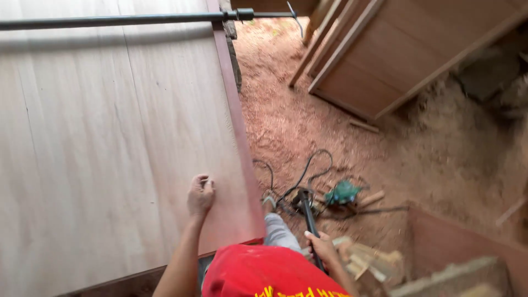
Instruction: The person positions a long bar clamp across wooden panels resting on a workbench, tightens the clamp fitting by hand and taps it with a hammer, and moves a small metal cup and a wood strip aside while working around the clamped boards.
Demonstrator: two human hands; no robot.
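The left hand [200,193] rests on the big pale wooden panel [110,143], fingers curled loosely inward and knuckles down near the panel's reddish right edge [237,137]; it pinches nothing that can be made out. The right hand [322,247] is wrapped tight around a dark metal bar [308,217], which slants down and forward from the fist toward the sawdust-covered floor [308,115].

Just past the tip of that bar, forward of the right hand, lies a tangle of black cable [302,173] with a green power tool [342,192] beside it. Swinging or dragging the bar through there could snag the cable and yank the tool, or nick the insulation. Loose wood offcuts [366,264] sit right next to the right hand, and stepping on them could turn a foot.

Far ahead of the left hand a long bar clamp [126,21] crosses the panel's far end. Leaning weight through the left hand near the edge might shift the panel if that clamp is not tight; how firmly it grips cannot be told. A wooden frame [396,49] leans well off, forward of the right hand.
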